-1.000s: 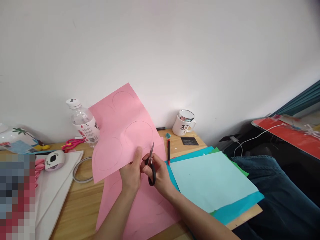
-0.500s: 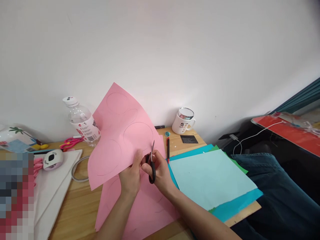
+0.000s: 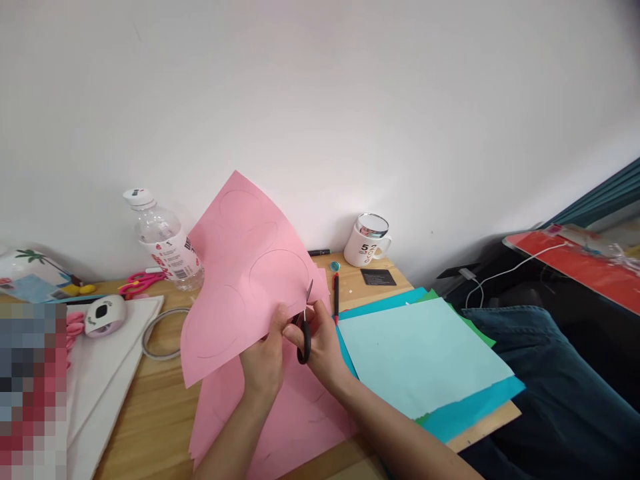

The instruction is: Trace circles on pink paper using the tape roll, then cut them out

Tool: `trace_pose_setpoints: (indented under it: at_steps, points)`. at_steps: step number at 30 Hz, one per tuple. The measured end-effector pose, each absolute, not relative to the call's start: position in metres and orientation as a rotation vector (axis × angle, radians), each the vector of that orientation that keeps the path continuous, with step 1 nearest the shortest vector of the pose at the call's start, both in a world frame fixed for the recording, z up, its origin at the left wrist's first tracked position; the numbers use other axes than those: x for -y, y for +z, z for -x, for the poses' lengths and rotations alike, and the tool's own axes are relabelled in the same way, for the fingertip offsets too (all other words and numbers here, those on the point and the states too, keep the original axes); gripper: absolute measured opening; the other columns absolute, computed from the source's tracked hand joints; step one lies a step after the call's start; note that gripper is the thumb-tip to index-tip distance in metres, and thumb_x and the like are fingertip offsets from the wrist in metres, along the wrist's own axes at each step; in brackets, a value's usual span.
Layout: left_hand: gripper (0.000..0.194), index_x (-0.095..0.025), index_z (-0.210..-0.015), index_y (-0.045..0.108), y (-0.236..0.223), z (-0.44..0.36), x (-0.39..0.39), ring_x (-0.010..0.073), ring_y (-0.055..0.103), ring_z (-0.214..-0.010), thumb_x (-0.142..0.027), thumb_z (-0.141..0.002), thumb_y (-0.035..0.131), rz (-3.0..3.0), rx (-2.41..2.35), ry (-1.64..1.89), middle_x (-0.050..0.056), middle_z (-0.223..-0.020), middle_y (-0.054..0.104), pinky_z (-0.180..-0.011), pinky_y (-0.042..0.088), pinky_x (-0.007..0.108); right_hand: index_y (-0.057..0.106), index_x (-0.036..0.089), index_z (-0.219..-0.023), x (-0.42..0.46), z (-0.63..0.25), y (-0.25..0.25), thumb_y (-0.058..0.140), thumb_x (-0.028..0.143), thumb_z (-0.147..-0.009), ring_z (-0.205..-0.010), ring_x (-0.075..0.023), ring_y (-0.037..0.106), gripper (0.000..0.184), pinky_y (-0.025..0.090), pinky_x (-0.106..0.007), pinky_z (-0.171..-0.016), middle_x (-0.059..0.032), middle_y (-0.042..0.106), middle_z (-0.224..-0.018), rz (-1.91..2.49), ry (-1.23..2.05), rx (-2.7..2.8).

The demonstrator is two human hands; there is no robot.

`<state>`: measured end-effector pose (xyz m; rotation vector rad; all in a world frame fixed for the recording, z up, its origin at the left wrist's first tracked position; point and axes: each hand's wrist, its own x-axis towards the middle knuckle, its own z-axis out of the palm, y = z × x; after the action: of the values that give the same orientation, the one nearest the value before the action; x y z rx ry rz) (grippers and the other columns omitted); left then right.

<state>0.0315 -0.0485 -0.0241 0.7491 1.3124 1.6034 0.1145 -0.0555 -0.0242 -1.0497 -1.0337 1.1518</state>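
A pink sheet of paper [image 3: 235, 267] with several pencilled circles is held up and curves away towards the wall. My left hand [image 3: 265, 360] is closed on its lower edge, thumb on top. In my right hand [image 3: 325, 347] is a pair of scissors [image 3: 304, 343] with black handles, fingers closed around the loops. One blade shows in front of the pink sheet near its right side; the other blade is hidden behind the paper. Beneath both hands lies more pink paper [image 3: 295, 427] with faint pencil lines.
To the left stand a plastic bottle [image 3: 167, 243], pink scissors [image 3: 143, 283], a white rounded device [image 3: 105, 315] and a tape ring [image 3: 150, 337]. A mug [image 3: 357, 247], a black card [image 3: 379, 277] and a red-black pen [image 3: 337, 293] lie beyond. Light blue paper [image 3: 425, 353] covers the right.
The pink sheet has shifted slightly down and to the right with my left hand. The scissors' visible blade is now partly behind the paper's edge, a little further right.
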Motion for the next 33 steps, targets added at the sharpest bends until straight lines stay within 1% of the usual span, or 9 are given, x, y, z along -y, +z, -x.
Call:
trace_pose_setpoints:
  at_steps: [2, 5, 9, 12, 14, 17, 23, 27, 33]
  points:
    - [0.032, -0.014, -0.073, 0.065, -0.026, -0.031, 0.049, 0.0266, 0.064, -0.093, -0.041, -0.059, 0.078, -0.754, -1.286, 1.614, 0.008, -0.084, 0.069, -0.091, 0.049, 0.041, 0.034, 0.022, -0.069, 0.055, -0.115, -0.025, 0.075, 0.034, -0.063, -0.058, -0.0086, 0.039, 0.043, 0.033, -0.023, -0.055, 0.0075, 0.045, -0.062, 1.057, 1.149, 1.058]
    - [0.033, -0.015, -0.073, 0.064, -0.027, -0.030, 0.050, 0.0260, 0.065, -0.092, -0.042, -0.060, 0.077, -0.752, -1.256, 1.623, 0.007, -0.081, 0.069, -0.091, 0.049, 0.040, 0.036, 0.022, -0.070, 0.056, -0.114, -0.028, 0.073, 0.032, -0.066, -0.057, -0.0081, 0.037, 0.039, 0.032, -0.022, -0.054, 0.0082, 0.044, -0.061, 1.054, 1.154, 1.058]
    - [0.032, -0.016, -0.062, 0.059, -0.026, -0.030, 0.052, 0.0241, 0.065, -0.080, -0.039, -0.054, 0.081, -0.702, -1.341, 1.595, 0.003, -0.066, 0.064, -0.080, 0.053, 0.037, 0.038, 0.022, -0.074, 0.058, -0.110, -0.031, 0.071, 0.031, -0.068, -0.055, -0.0085, 0.039, 0.035, 0.034, -0.022, -0.053, 0.0088, 0.044, -0.059, 1.055, 1.162, 1.024]
    - [0.032, -0.016, -0.060, 0.058, -0.026, -0.029, 0.054, 0.0241, 0.065, -0.077, -0.039, -0.054, 0.080, -0.675, -1.334, 1.553, 0.002, -0.065, 0.063, -0.075, 0.054, 0.037, 0.037, 0.022, -0.074, 0.060, -0.109, -0.031, 0.070, 0.033, -0.069, -0.055, -0.0089, 0.040, 0.035, 0.034, -0.023, -0.053, 0.0090, 0.043, -0.058, 1.063, 1.185, 1.005]
    - [0.031, -0.016, -0.063, 0.060, -0.026, -0.029, 0.055, 0.0247, 0.065, -0.081, -0.037, -0.054, 0.080, -0.692, -1.340, 1.566, 0.004, -0.072, 0.066, -0.079, 0.054, 0.038, 0.036, 0.022, -0.073, 0.060, -0.110, -0.029, 0.071, 0.033, -0.068, -0.054, -0.0086, 0.038, 0.037, 0.032, -0.022, -0.052, 0.0092, 0.041, -0.058, 1.074, 1.192, 1.005]
    - [0.030, -0.016, -0.068, 0.063, -0.024, -0.029, 0.054, 0.0267, 0.064, -0.091, -0.036, -0.055, 0.080, -0.765, -1.358, 1.598, 0.006, -0.080, 0.067, -0.089, 0.050, 0.041, 0.035, 0.022, -0.074, 0.059, -0.113, -0.025, 0.074, 0.033, -0.063, -0.056, -0.0083, 0.037, 0.042, 0.031, -0.022, -0.051, 0.0080, 0.044, -0.063, 1.075, 1.193, 1.010]
    - [0.036, -0.015, -0.079, 0.065, -0.022, -0.029, 0.054, 0.0288, 0.061, -0.100, -0.038, -0.056, 0.079, -0.816, -1.323, 1.617, 0.008, -0.089, 0.068, -0.097, 0.044, 0.044, 0.037, 0.023, -0.077, 0.058, -0.116, -0.019, 0.075, 0.037, -0.064, -0.060, -0.0103, 0.043, 0.043, 0.036, -0.024, -0.055, 0.0059, 0.049, -0.067, 1.046, 1.195, 1.026]
    - [0.033, -0.016, -0.070, 0.063, -0.020, -0.028, 0.056, 0.0291, 0.061, -0.099, -0.041, -0.056, 0.079, -0.828, -1.396, 1.582, 0.007, -0.082, 0.068, -0.096, 0.045, 0.044, 0.039, 0.023, -0.081, 0.058, -0.116, -0.020, 0.071, 0.042, -0.068, -0.060, -0.0109, 0.044, 0.039, 0.036, -0.024, -0.054, 0.0058, 0.048, -0.066, 1.014, 1.177, 1.045]
    - [0.033, -0.016, -0.059, 0.060, -0.012, -0.028, 0.057, 0.0259, 0.063, -0.086, -0.043, -0.055, 0.078, -0.843, -1.419, 1.570, 0.004, -0.067, 0.064, -0.089, 0.049, 0.039, 0.037, 0.023, -0.075, 0.058, -0.117, -0.021, 0.072, 0.043, -0.067, -0.057, -0.0100, 0.042, 0.041, 0.035, -0.024, -0.052, 0.0063, 0.048, -0.063, 1.080, 1.178, 1.034]
